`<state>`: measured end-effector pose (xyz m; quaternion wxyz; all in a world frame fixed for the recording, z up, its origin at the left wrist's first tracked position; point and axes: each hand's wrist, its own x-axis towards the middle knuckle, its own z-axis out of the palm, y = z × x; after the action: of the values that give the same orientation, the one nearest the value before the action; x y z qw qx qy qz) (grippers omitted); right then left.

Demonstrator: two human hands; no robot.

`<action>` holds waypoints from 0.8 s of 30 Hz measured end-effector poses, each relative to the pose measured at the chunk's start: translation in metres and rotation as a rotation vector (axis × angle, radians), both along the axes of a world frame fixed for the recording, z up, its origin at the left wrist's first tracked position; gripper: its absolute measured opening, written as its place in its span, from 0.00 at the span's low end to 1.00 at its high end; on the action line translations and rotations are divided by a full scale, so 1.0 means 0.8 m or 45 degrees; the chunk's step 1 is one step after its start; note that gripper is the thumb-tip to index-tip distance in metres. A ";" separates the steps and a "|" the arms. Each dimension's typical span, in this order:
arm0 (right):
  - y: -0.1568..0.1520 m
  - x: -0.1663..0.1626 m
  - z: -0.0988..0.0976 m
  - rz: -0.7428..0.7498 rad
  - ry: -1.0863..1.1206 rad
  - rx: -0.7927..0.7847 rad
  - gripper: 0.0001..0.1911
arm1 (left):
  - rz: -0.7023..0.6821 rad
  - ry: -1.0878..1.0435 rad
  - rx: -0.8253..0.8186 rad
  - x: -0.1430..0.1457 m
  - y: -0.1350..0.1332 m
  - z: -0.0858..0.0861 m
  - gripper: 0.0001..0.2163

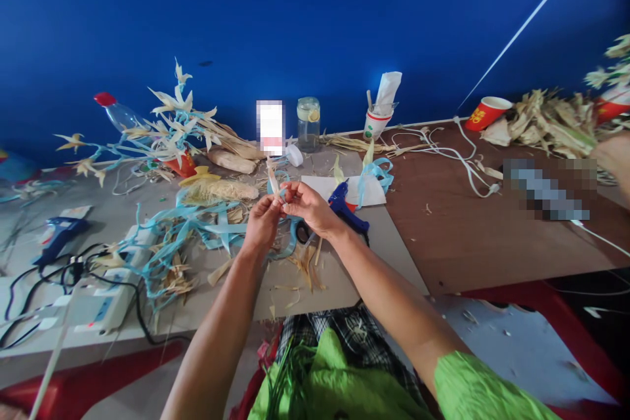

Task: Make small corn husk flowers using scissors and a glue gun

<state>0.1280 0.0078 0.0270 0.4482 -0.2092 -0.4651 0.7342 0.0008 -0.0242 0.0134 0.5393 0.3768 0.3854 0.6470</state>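
My left hand [262,222] and my right hand [310,205] meet above the grey board [344,275], fingers pinched together on a small strip of pale corn husk [273,182] that sticks up between them. A light blue ribbon [290,244] curls just under the hands. A blue glue gun [347,207] lies right behind my right wrist. Loose husk scraps [308,266] lie below the hands.
A branch of husk flowers wrapped in blue ribbon [167,125] lies at the left. A second glue gun [59,233], a power strip [98,305] and black cables lie front left. A glass jar [308,123], paper cups [377,121] [487,113] and a husk pile [551,121] stand behind.
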 end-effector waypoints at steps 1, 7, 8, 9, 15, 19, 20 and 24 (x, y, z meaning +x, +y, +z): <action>0.001 0.001 0.000 0.013 -0.001 0.006 0.24 | 0.003 -0.023 0.007 0.000 0.000 0.003 0.11; 0.003 0.005 0.000 -0.006 -0.066 -0.006 0.15 | -0.079 0.056 0.004 0.004 -0.004 0.007 0.13; 0.003 0.005 0.000 0.015 -0.063 0.010 0.14 | -0.092 0.072 0.004 0.004 -0.004 0.006 0.13; 0.003 0.005 0.001 0.037 -0.068 0.036 0.12 | -0.103 0.086 0.008 0.004 -0.005 0.005 0.13; 0.002 0.011 0.009 0.060 -0.161 0.200 0.11 | -0.152 0.123 -0.003 0.001 -0.005 -0.002 0.12; 0.002 0.011 0.009 0.055 -0.225 0.222 0.14 | -0.143 0.197 0.005 -0.002 -0.002 -0.011 0.12; 0.001 0.010 0.008 0.051 -0.257 0.230 0.14 | -0.134 0.220 0.006 -0.003 -0.002 -0.014 0.13; 0.001 0.008 0.004 -0.013 -0.302 0.211 0.17 | -0.105 0.271 0.000 -0.003 -0.002 -0.016 0.13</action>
<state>0.1342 0.0085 0.0302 0.4096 -0.2592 -0.5728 0.6610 -0.0018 -0.0255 0.0005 0.5214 0.4589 0.4248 0.5806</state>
